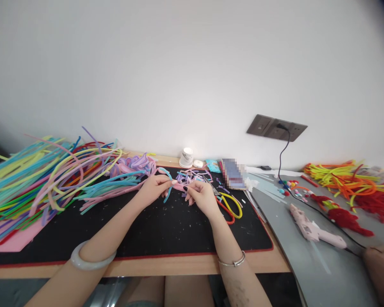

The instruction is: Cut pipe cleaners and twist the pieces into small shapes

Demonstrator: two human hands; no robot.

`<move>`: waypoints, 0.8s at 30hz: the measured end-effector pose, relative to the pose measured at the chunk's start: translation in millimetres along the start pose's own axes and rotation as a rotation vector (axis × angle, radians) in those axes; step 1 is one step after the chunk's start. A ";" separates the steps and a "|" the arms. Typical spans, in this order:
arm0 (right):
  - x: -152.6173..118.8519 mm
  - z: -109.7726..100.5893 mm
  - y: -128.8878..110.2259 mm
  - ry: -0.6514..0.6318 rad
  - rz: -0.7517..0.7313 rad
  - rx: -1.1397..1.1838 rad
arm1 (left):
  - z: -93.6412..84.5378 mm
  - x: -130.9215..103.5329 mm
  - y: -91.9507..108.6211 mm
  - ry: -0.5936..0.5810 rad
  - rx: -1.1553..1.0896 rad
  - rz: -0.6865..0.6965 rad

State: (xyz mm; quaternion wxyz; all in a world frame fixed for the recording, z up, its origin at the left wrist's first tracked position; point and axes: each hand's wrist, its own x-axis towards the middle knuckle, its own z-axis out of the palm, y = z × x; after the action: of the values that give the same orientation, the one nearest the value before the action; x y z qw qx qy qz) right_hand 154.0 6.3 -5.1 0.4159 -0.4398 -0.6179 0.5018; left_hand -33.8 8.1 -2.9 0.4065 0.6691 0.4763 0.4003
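Observation:
My left hand [155, 188] is closed with its fingertips on the left end of a short pink fuzzy piece [179, 186]. On that piece's right end, the fingers of my right hand [198, 194] are pinched. A light blue fuzzy stem [167, 197] curves up and down beside my left fingertips. Behind both hands lies a pile of short purple, pink and blue pieces [195, 175]. Scissors with yellow and red handles [238, 208] rest just right of my right wrist, on the black mat [179, 232].
Bundles of colored fuzzy stems [51, 175] cover the left side. A paper cup [187, 157] and a phone [234, 174] stand along the back. On the grey table at right are a pink glue gun [313, 230] with a cord, orange and red stems [345, 183], and another person's arm [379, 268].

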 end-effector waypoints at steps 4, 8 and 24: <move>-1.0 0.3 -0.4 -0.008 -0.004 -0.034 | -1.7 -1.8 3.0 -0.038 -0.009 -0.068; -0.8 0.3 2.0 -0.008 -0.019 -0.068 | 0.4 -2.1 2.3 -0.067 -0.102 -0.191; -1.9 3.4 -2.2 -0.039 -0.022 -0.044 | 8.6 -6.0 6.1 0.026 0.006 -0.072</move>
State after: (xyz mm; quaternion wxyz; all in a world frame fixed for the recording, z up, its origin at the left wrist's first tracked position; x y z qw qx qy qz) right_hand 151.0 3.4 -3.5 0.3996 -0.4320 -0.6416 0.4921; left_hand -25.4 -0.3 -1.1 0.4122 0.6476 0.5066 0.3925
